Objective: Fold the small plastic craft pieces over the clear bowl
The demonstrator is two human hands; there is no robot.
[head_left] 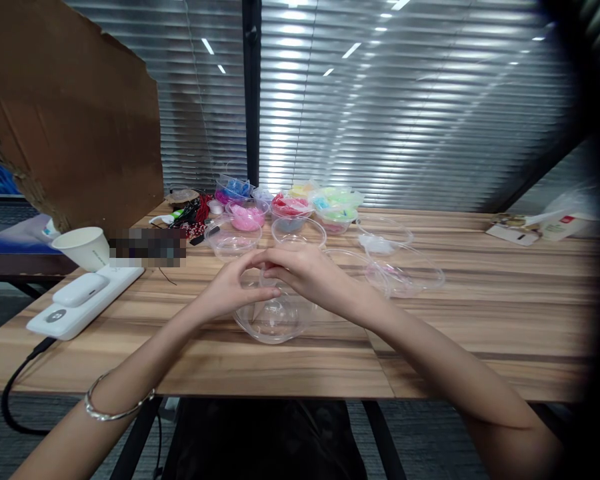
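Observation:
Both hands meet over a clear round plastic bowl [275, 333] near the table's front edge. My left hand [233, 287] is curved, its thumb stretched across above the bowl and its fingers meeting those of the other hand. My right hand [305, 270] arches over from the right with its fingers bent and pinched together. A small clear edge shows between the fingertips, too faint to name. Just behind the hands stand a clear tub [234, 240] and another clear tub [300, 233].
Tubs of pink pieces [247, 217], red pieces [290, 205] and blue pieces [235, 190] stand at the back. Clear lids [405, 270] lie to the right. A paper cup [83, 247], a white power strip [75, 310] and a cardboard sheet [80, 113] are on the left.

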